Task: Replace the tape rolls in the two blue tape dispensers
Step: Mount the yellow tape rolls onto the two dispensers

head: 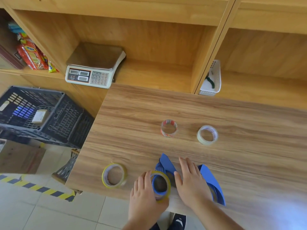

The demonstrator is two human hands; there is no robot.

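Near the worktop (pixel 182 105) edge, the left hand (pixel 144 196) closes its grip on a yellow-edged tape roll (pixel 160 184) at the near blue dispenser (pixel 166 165), while the right hand (pixel 191 180), fingers spread flat, apparently steadies it; the second blue dispenser (pixel 214 185) lies just right.

Wooden shelving (pixel 149 47) behind table (pixel 232 117); pale tiled floor (pixel 49 213).

I see my left grip (pixel 146 193) clasping a yellow roll (pixel 160 185) on a blue dispenser (pixel 166 165); my right grip (pixel 191 181) rests flat on the counter (pixel 182 110) beside another dispenser (pixel 214 185).
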